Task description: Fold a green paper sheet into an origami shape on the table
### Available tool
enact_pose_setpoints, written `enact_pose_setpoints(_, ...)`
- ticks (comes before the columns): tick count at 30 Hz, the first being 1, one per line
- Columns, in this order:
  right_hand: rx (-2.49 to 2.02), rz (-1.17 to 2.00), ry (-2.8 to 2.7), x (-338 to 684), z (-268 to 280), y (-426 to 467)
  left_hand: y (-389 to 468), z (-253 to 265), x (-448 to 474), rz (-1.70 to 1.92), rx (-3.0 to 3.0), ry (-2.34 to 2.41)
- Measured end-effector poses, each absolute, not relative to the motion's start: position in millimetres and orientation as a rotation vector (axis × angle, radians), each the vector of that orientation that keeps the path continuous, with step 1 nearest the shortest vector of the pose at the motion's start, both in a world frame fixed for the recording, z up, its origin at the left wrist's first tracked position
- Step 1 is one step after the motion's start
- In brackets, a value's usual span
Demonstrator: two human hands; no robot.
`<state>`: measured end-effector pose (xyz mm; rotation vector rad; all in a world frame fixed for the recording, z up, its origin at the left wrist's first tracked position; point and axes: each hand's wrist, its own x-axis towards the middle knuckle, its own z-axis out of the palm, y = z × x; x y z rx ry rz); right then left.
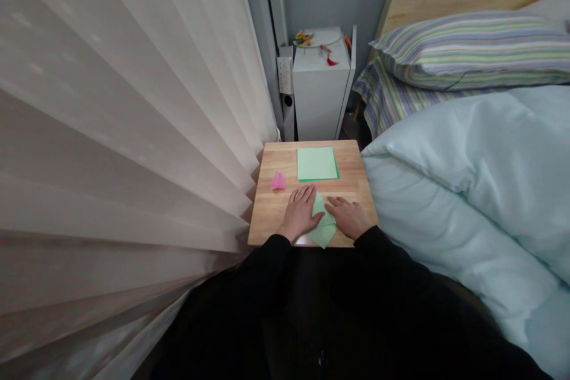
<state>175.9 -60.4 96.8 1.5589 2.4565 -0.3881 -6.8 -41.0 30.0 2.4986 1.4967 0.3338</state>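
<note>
Has the folded green paper point(326, 231) on the tabletop point(269, 219), between both hands. Lays the left hand point(301, 214) palm down over the paper's left side, with fingers extended and thumb out, gripping nothing. Rests the right hand point(351, 218) at the paper's right edge, likewise opened out and holding nothing. Shows pale green sheets point(316, 162) beyond the folded paper, and a pink folded piece point(278, 180) beyond it to the left. Farther beyond it, shows a white cabinet point(319, 98); cannot see inside, nor identify an orange bit point(348, 41) at its right side. Cannot make out the paper hidden under the left hand.
</note>
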Motion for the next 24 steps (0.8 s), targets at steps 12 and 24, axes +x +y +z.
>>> enact_pose_setpoints(12, 1.465, -0.644, 2.613, 189, 85, -56, -29, 28, -9, 0.429, 2.273, 1.508)
enact_pose_setpoints(24, 2.126, -0.779, 2.414, 205, 69, -29, -21, 38, -11, 0.752, 1.977, 1.621)
